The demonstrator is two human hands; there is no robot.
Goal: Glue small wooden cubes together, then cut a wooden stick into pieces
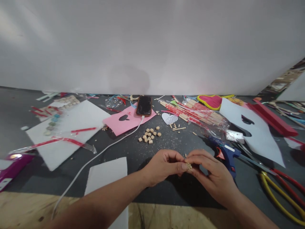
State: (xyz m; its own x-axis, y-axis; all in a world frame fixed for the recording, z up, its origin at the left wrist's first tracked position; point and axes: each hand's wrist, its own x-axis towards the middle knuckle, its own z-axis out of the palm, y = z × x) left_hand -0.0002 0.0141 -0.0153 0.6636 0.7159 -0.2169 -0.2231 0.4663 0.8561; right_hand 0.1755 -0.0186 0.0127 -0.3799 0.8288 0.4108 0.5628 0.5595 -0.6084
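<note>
Both hands meeting low and centre over the dark tabletop (133, 152). Left hand (162, 167) and right hand (212, 173) pinching the same tiny wooden piece (189, 165) between fingertips, grip narrow on both sides, closed right on it. Piece sitting dead between the two, a touch nearer the right thumb; too small to call its long axis. More of the same little wooden bits (150, 135) scattered straight ahead, well apart from the hands. Blue glue gun (226, 156) just beside the right hand, so right is nearer. Phone (144, 105) on pink paper (126, 120) farther back.
</note>
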